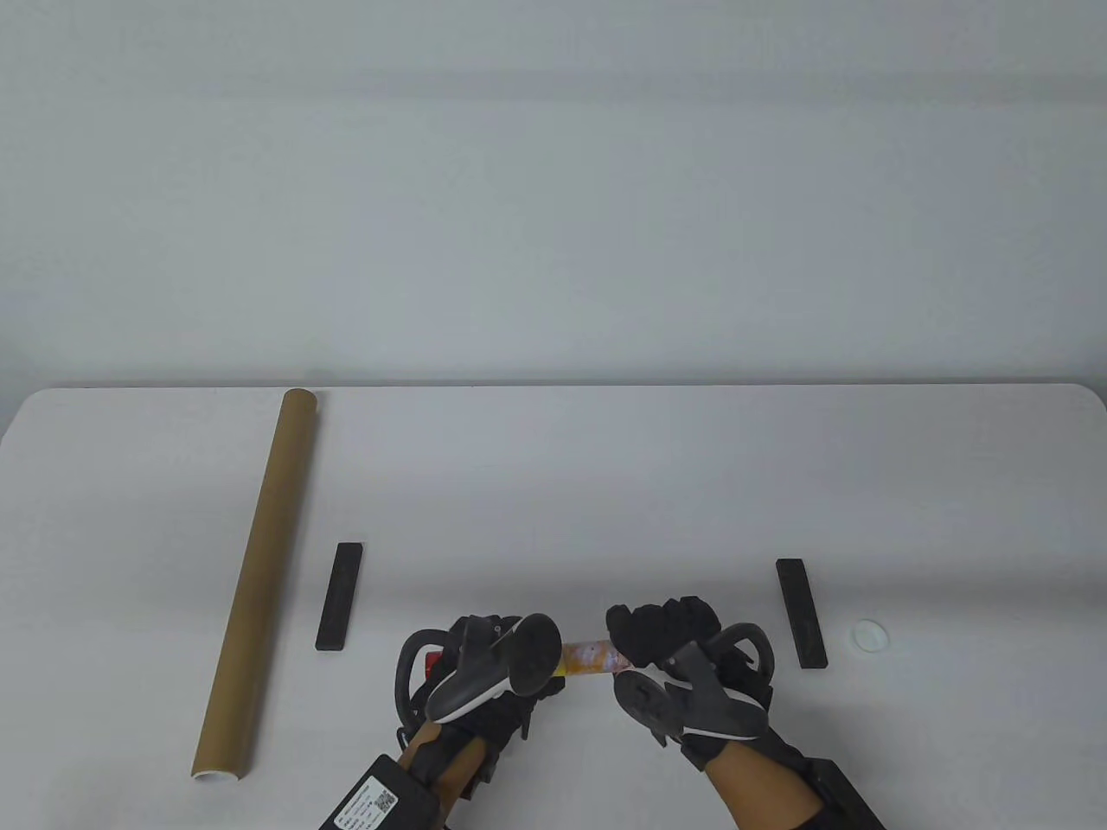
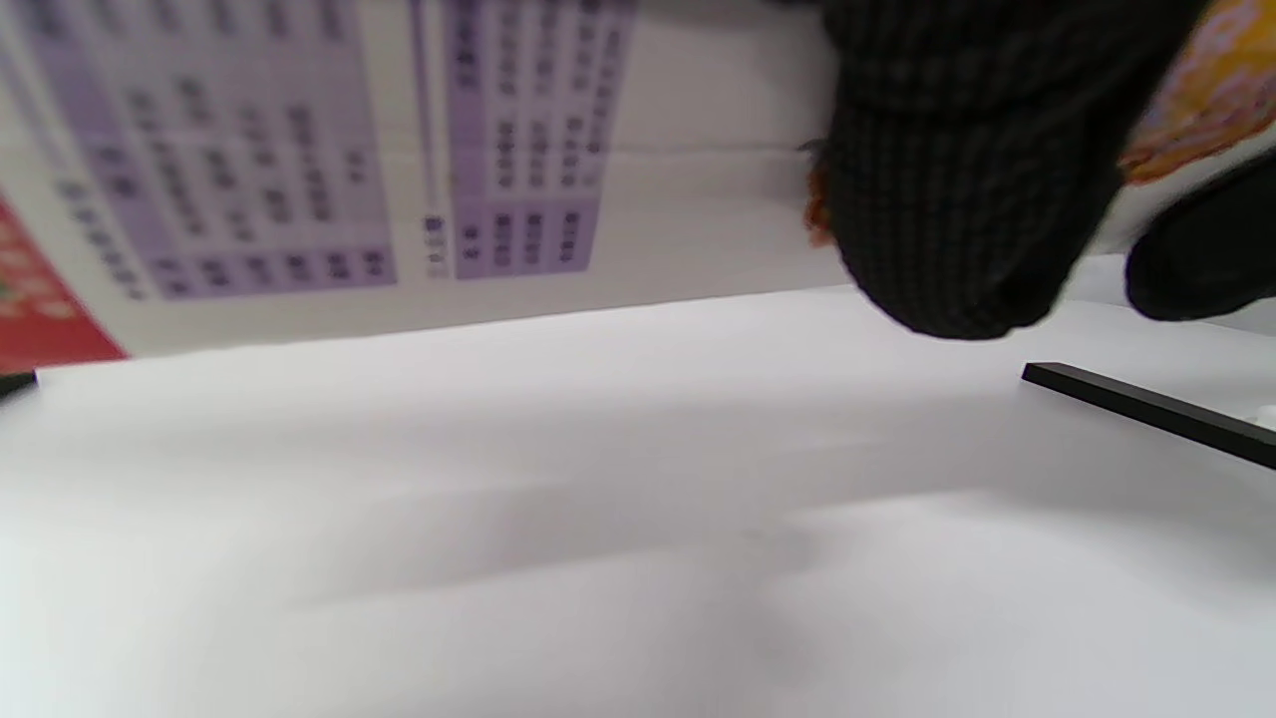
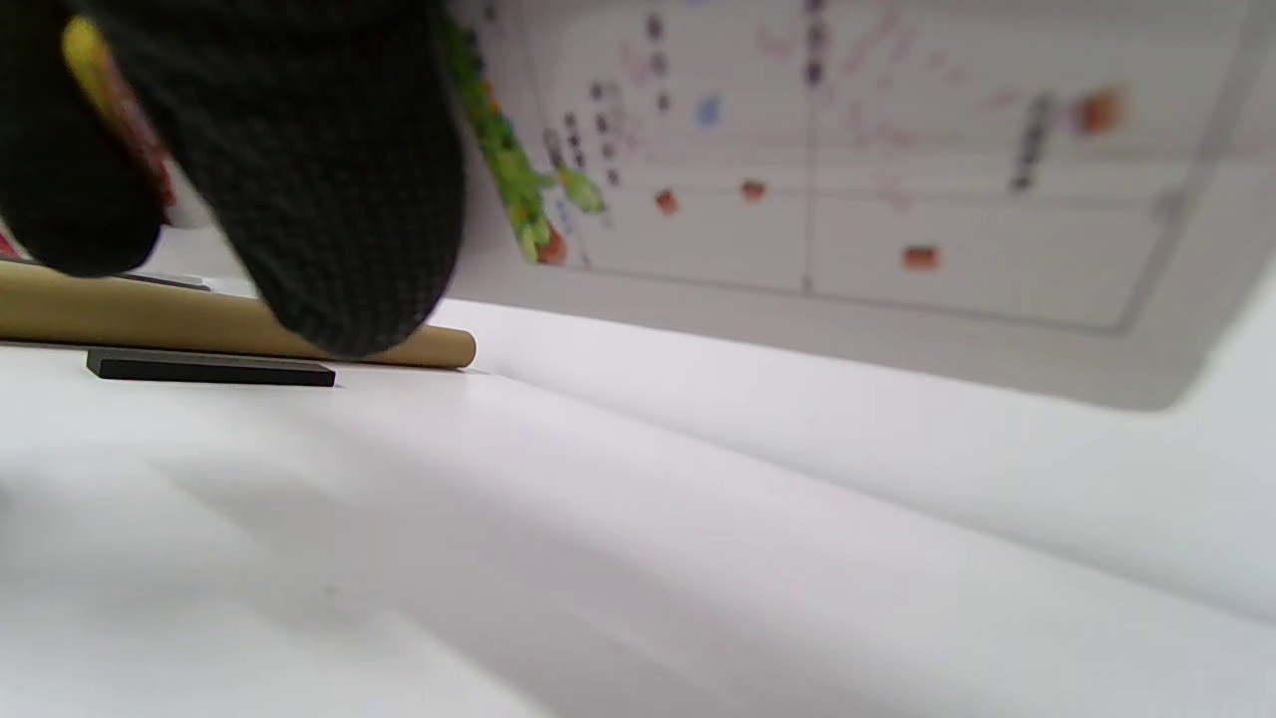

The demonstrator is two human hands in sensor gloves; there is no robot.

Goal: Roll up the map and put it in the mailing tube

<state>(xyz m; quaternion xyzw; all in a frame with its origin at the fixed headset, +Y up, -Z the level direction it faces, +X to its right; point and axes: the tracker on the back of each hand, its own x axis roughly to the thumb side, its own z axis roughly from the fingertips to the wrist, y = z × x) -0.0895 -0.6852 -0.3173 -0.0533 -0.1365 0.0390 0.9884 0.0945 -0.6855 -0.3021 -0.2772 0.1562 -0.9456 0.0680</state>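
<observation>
A rolled map [image 1: 591,657], yellow and pink where it shows, is held level just above the table's front edge. My left hand [image 1: 497,670] grips its left end and my right hand [image 1: 662,631] grips its right end; the trackers hide most of the roll. The map's printed surface fills the top of the left wrist view [image 2: 299,150] and of the right wrist view [image 3: 847,150], with gloved fingers [image 2: 957,170] [image 3: 329,179] wrapped over it. The brown mailing tube [image 1: 257,571] lies on the table at the left, its open end toward me; it also shows in the right wrist view [image 3: 150,314].
Two flat black bars lie on the white table [image 1: 562,484]: one [image 1: 339,596] beside the tube, also in the right wrist view [image 3: 209,367], and one [image 1: 801,612] at the right, also in the left wrist view [image 2: 1146,409]. A small white cap [image 1: 869,635] lies right of it.
</observation>
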